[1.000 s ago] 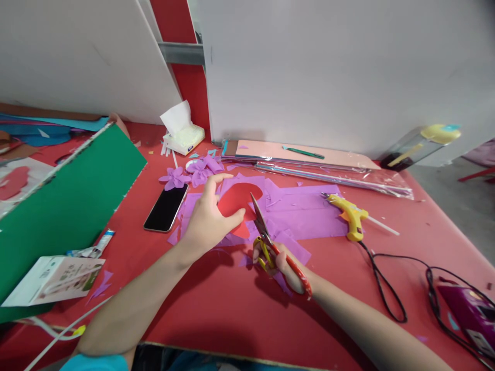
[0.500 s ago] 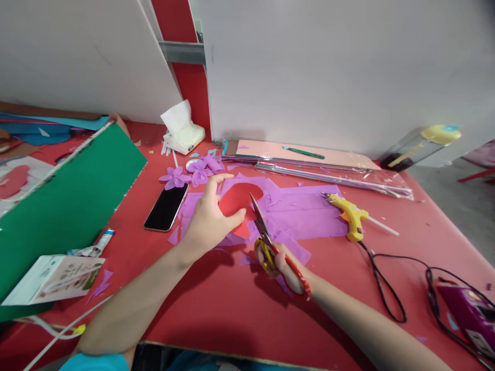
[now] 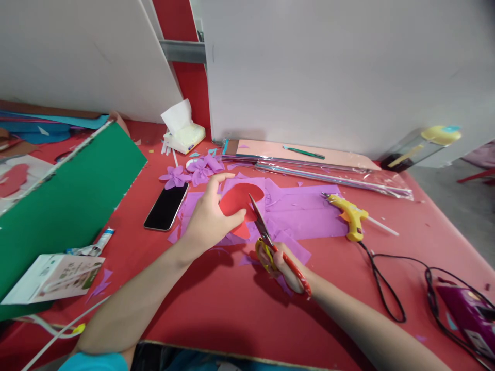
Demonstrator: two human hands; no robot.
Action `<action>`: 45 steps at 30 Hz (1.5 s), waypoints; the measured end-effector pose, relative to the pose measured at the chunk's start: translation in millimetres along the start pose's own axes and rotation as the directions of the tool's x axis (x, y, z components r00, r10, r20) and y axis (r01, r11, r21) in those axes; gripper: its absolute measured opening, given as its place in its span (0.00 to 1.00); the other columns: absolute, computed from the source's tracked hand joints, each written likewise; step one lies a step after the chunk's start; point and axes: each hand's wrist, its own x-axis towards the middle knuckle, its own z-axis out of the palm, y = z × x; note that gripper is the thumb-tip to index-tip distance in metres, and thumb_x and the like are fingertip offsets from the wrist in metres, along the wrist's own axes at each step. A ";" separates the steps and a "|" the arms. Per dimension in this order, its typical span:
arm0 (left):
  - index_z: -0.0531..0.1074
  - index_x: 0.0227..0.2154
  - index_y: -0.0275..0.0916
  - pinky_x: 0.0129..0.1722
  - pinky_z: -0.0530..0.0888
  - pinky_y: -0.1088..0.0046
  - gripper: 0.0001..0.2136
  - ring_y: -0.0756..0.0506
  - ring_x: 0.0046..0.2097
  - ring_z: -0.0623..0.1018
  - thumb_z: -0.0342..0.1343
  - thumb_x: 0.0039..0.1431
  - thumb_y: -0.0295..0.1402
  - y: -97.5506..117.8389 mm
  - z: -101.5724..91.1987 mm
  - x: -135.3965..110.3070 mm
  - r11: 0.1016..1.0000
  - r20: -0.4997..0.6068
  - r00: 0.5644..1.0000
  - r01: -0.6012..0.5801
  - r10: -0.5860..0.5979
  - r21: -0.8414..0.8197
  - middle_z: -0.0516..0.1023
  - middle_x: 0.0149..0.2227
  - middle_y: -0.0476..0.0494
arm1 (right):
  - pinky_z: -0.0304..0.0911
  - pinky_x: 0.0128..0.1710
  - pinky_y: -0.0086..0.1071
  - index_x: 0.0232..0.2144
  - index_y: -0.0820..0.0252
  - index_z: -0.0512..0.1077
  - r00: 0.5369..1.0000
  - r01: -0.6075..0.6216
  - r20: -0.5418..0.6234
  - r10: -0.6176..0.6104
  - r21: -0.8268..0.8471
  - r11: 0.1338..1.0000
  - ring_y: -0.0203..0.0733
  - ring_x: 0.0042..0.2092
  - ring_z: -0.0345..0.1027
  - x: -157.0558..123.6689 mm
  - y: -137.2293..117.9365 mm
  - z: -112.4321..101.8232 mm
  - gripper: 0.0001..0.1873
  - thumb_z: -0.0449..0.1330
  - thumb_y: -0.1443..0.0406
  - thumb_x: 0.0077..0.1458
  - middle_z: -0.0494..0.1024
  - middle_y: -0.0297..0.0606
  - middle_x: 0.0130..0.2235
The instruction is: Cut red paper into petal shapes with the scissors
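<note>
A rounded red paper piece (image 3: pixel 240 198) is pinched at its left side by my left hand (image 3: pixel 212 214), thumb in front and fingers curled over the far edge. My right hand (image 3: pixel 280 263) grips scissors (image 3: pixel 264 229) with one red and one yellow handle. The blades point up and away, lying against the paper's right edge; whether they are biting into it I cannot tell. Beneath both hands spread purple paper sheets (image 3: pixel 305 211) with cut scraps. Two purple paper flowers (image 3: pixel 175 177) lie beyond my left hand, by a black-screened phone (image 3: pixel 166 207).
A yellow glue gun (image 3: pixel 351 216) lies to the right, its black cord trailing toward a purple box (image 3: pixel 466 314). A tissue pack (image 3: pixel 185 138), packaged paper sheets (image 3: pixel 332 175) and a green pen (image 3: pixel 305 153) are at the back. A green board (image 3: pixel 73 206) leans at left.
Almost nothing differs. Both hands, the red paper and the scissors keep nearly the same position, with only a very slight shift in view.
</note>
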 end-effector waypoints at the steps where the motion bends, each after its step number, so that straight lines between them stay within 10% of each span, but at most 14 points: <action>1: 0.61 0.50 0.42 0.25 0.64 0.72 0.27 0.54 0.19 0.59 0.58 0.44 0.26 -0.4 -0.1 0.2 1.000 0.001 1.000 0.000 0.000 -0.001 0.59 0.21 0.58 | 0.46 0.18 0.28 0.22 0.58 0.53 1.000 0.004 0.004 -0.004 -0.004 1.000 0.31 0.21 0.45 -0.1 -0.2 -0.2 0.33 0.34 0.35 0.51 0.54 0.29 0.22; 23: 0.61 0.49 0.44 0.24 0.66 0.72 0.27 0.54 0.20 0.59 0.58 0.44 0.26 4.2 -1.9 -3.5 0.998 0.069 0.997 0.032 -0.028 -0.060 0.60 0.25 0.55 | 0.59 0.30 0.34 0.34 0.59 0.61 0.994 0.088 0.070 -0.088 0.001 0.996 0.37 0.29 0.57 3.2 -35.3 -2.8 0.34 0.36 0.37 0.52 0.64 0.37 0.31; 33: 0.63 0.48 0.42 0.51 0.67 0.62 0.25 0.44 0.45 0.71 0.58 0.43 0.26 -3.4 3.0 -2.1 0.995 0.016 0.996 -0.092 0.092 -0.025 0.68 0.48 0.45 | 0.57 0.30 0.36 0.35 0.58 0.62 0.992 0.114 0.055 -0.114 0.013 0.993 0.40 0.30 0.58 1.7 -29.2 -1.5 0.35 0.35 0.36 0.52 0.64 0.38 0.31; 45: 0.62 0.49 0.43 0.45 0.70 0.62 0.25 0.52 0.26 0.66 0.58 0.45 0.27 -3.6 5.3 -3.7 0.998 0.004 0.998 -0.058 0.058 0.031 0.68 0.32 0.52 | 0.53 0.26 0.32 0.32 0.59 0.62 0.993 0.110 0.040 -0.109 -0.043 0.993 0.36 0.26 0.50 2.1 -18.9 -2.8 0.37 0.32 0.36 0.51 0.59 0.33 0.25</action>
